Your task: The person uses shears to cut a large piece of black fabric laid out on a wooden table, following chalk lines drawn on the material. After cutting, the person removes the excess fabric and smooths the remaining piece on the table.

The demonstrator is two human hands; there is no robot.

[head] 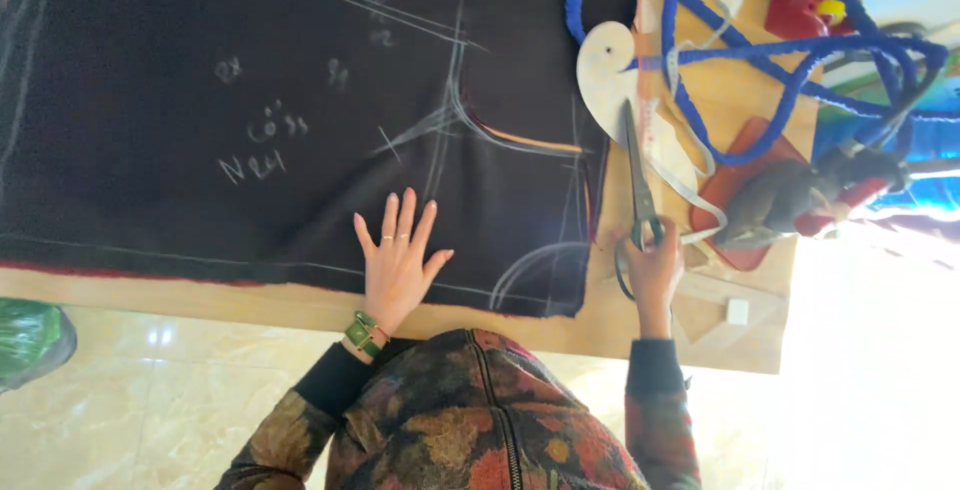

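Two hands on the job, both yours. Your left hand [398,255] lies flat w/ fingers spread wide, palm down on the dark fabric [200,130], close to its near edge; it grips nothing. Rings on two fingers, green wristband [364,334] at the wrist. Your right hand [652,275] is closed round the handles of the scissors [638,185], which lie on the wooden table [620,320] just past the fabric's right edge, blades pointing away from you. Blades look shut or nearly so; can't tell for sure.

The fabric covers most of the table, w/ chalk lines [450,115] drawn on it: straight lines, curves meeting near the middle, an arc near the corner by your left hand, plus some chalk scribbles to the left. A reddish edge shows along the fabric's near side.

Beside the scissors' tips sits a pale curved ruler [606,75], touching or just beside a strip-like measuring tape. Blue cord [790,50] loops over that end of the table, w/ a red flat piece [735,175] under it. Small white chalk block [737,311] lies near your right hand, apart from it. Green bag [30,340] on the tiled floor at far left.
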